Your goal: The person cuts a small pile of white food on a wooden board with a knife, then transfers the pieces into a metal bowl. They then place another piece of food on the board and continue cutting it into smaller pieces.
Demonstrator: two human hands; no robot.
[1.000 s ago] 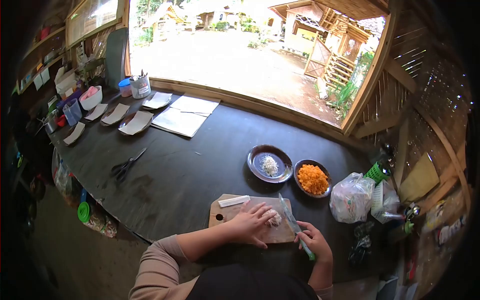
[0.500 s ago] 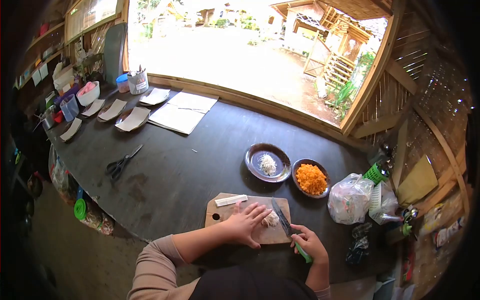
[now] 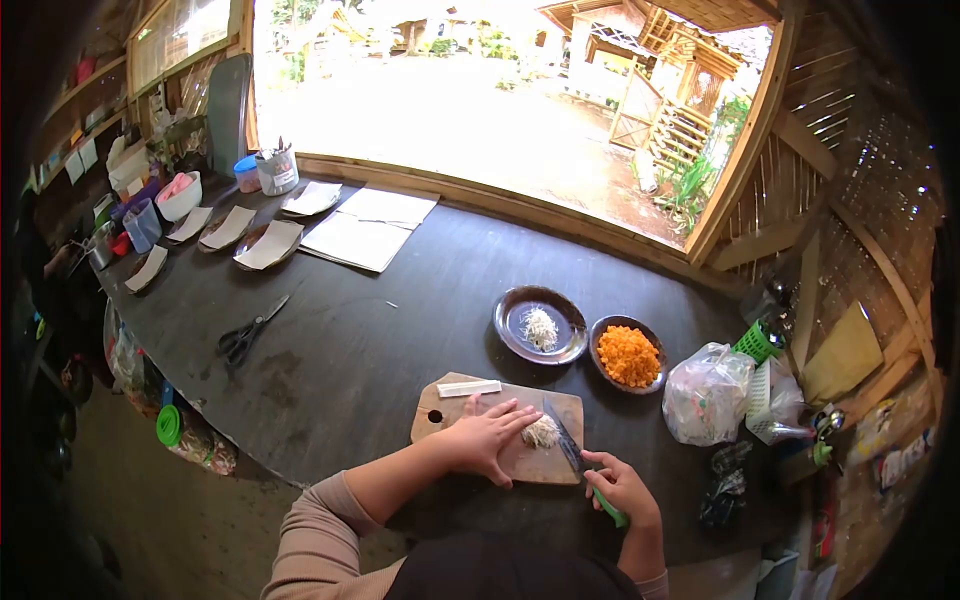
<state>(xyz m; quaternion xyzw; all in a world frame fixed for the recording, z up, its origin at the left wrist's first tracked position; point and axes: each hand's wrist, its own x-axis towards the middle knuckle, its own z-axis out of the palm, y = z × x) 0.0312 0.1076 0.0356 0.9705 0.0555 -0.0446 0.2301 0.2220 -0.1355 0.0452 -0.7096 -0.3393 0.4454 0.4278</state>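
Observation:
A wooden cutting board (image 3: 545, 470) with a hole at its left end lies near the table's front edge. My left hand (image 3: 487, 438) rests over it, fingers stretched out, fingertips beside a small heap of thin pale shreds (image 3: 542, 432). In my right hand (image 3: 620, 488) is the green handle of a knife (image 3: 564, 436); its dark blade slants across the board's right side, next to the shreds. A white block-like strip (image 3: 469, 388) lies along the board's upper left edge. Beyond the board, a dark plate (image 3: 508, 338) bears more pale shreds.
A bowl of orange shreds (image 3: 628, 357) stands right of the plate, near a plastic bag (image 3: 708, 394) and a green basket (image 3: 757, 343). Scissors (image 3: 248, 332) lie to the left. Paper-covered plates (image 3: 270, 245) and paper sheets (image 3: 358, 240) sit by the window. A person stands at far left.
My left hand has shifted slightly left on the board, showing more of the pale shreds. The knife stays in my right hand, nearly unmoved. The whole view has shifted a little.

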